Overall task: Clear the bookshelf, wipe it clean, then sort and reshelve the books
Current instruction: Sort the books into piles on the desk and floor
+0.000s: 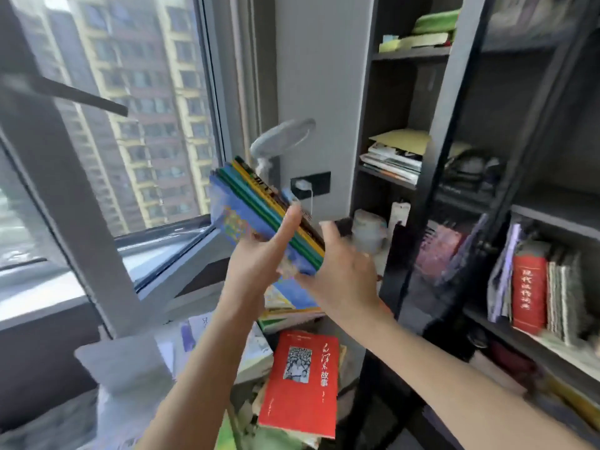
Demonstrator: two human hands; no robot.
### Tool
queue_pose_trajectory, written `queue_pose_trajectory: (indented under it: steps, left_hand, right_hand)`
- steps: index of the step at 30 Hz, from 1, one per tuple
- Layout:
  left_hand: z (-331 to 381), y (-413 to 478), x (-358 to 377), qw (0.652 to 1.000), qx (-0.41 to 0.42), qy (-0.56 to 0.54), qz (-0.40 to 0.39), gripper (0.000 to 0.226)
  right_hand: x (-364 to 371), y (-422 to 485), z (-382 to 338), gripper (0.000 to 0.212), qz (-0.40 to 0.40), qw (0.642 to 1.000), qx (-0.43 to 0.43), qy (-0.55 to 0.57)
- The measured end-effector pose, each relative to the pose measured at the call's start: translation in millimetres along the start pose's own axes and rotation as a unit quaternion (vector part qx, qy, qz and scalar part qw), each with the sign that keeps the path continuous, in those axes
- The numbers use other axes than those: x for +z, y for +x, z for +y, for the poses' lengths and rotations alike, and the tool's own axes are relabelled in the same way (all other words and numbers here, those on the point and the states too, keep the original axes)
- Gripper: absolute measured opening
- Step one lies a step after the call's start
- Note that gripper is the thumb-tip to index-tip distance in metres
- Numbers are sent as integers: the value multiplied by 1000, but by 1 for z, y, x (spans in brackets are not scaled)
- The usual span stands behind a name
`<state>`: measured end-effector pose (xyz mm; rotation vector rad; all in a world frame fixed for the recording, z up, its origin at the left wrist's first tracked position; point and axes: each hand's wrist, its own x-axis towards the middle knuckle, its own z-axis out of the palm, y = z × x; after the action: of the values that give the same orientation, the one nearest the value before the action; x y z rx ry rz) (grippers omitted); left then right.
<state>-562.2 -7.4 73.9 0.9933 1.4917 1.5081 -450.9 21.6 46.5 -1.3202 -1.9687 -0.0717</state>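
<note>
Nearest the camera, two bare forearms reach up and forward from the bottom edge. Below them a red paperback (pixel 300 383) lies face up on a loose heap of cleared books (pixel 253 358), which look parked on the bench by the window (pixel 107 118) to leave the shelves bare for wiping.

Above the heap, the left hand (pixel 259 254) carries a bundle of thin books (pixel 259 212). Its grip is clamped on the bundle: palm under the blue front cover, fingers stretched along the green and yellow spines. The bundle tilts, its top corner leaning away toward the window. Holding it from beneath likely keeps the slim volumes squared together so none slides out.

The right hand (pixel 344 274) sits just right of that grip, at the bundle's lower corner. Its fingers curve loosely and its grip looks released, steadying the lower corner at most; motion blur hides whether it actually presses the covers.

Right of both hands stands the dark bookshelf (pixel 441 131). It is not yet cleared: flat papers (pixel 394 157) lie on one shelf, and a red hardback (pixel 529 293) stands among upright volumes lower down. A desk lamp (pixel 282 138) rises just behind the bundle.

Judging by the heap, the clearing step is under way, and this bundle is probably bound for the pile.
</note>
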Motion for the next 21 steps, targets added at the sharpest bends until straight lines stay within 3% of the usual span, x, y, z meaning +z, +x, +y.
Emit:
queue_pose_trajectory:
  steps: [4, 7, 11, 15, 18, 21]
  left_hand:
    - [-33, -84, 24, 984, -37, -98, 144, 55]
    - [-67, -142, 49, 934, -54, -229, 269, 28]
    - [-116, -221, 64, 864, -78, -275, 415, 15]
    - [-158, -284, 54, 868, -95, -292, 391, 30]
    - [-188, -322, 40, 889, -121, -277, 343, 28]
    - [-229, -355, 18, 909, -163, -243, 298, 36]
  right_hand:
    - [-9, -84, 29, 75, 23, 988, -151, -28]
    - [-21, -147, 51, 78, 29, 976, -214, -36]
    - [-55, -234, 69, 67, -3, 967, -254, -23]
    - [-78, -302, 76, 73, -96, 960, -265, 4]
    - [-93, -342, 90, 88, -233, 928, -285, 58]
    - [-103, -363, 108, 60, -379, 877, -227, 189]
